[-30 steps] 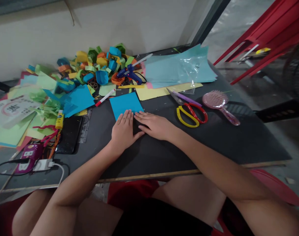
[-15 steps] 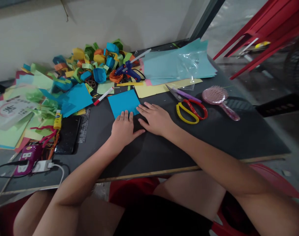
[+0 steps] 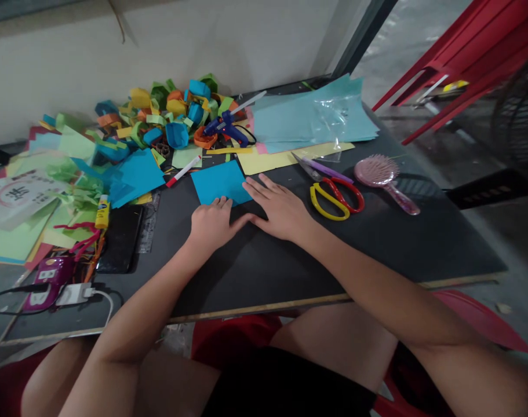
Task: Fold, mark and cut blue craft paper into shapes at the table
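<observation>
A sheet of blue paper [image 3: 220, 182] lies flat on the dark tabletop in front of me. At its near edge, my left hand [image 3: 211, 225] rests with the fingertips on the paper, the fingers slightly bent and the thumb stretched out to the right. My right hand [image 3: 280, 209] is spread flat over the paper's right edge, fingers apart. The two thumb tips meet just below the sheet. Right of my right hand lie scissors [image 3: 317, 175] with one yellow and one red handle. A white marker with a red cap [image 3: 184, 171] sits left of the paper.
Behind are folded paper pieces [image 3: 177, 134], a blue glue gun [image 3: 224, 124] and light blue sheets [image 3: 290, 121]. To the left lie a black phone [image 3: 120, 240], a glue stick [image 3: 102, 212] and more blue paper [image 3: 137, 176]. A pink hairbrush [image 3: 377, 171] lies at right.
My left hand has drawn slightly back toward me and left, its fingers more bent. The thumbs, apart before, now touch. The sheet has barely moved.
</observation>
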The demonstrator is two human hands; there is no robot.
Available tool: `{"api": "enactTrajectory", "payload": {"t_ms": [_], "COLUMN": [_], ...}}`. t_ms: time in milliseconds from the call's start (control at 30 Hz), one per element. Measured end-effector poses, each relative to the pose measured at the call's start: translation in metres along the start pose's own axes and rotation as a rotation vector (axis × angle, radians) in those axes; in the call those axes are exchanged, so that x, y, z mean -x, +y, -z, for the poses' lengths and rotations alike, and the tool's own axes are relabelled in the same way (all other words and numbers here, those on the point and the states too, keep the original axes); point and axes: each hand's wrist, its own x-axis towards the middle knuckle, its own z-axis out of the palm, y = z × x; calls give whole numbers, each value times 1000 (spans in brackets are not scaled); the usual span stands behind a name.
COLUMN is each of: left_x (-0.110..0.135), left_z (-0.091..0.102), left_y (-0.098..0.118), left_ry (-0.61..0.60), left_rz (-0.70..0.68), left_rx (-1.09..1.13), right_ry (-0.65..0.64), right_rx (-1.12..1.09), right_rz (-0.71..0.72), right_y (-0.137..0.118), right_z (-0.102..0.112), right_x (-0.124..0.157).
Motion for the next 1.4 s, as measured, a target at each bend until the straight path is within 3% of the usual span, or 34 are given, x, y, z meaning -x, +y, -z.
{"api": "enactTrajectory", "payload": {"t_ms": [67,200,333,500,733,967,1133,1400], "left_x": [-5,-12,-17,-20,-11,-17,-20,-21], "left_z": [-3,-11,-11,-6,-8,-10,-10,-14], "left_y": [-9,-22,-32,-40,-31,-38,-30,-38], "left_ry": [29,92,84,22,110,87,229,106], "left_rz": [56,174,177,52,-56,-218,-324,-207], "left_rx": [49,225,326,365,100,-8,-77,-60], "right_ry": [-2,-166,-219,-166,-27,98,100,68], "right_rx": [-9,-43,-62,-46,19,-109,-140,-128], "right_rz": [58,77,93,67,91,124,149,116], "right_y": [-3,-6,4,15,2,4,6,2], "right_z": [3,3,6,13,6,-4,-13,-11], "right_x": [0,-4,-5,-2,0,-9,-15,-14]}}
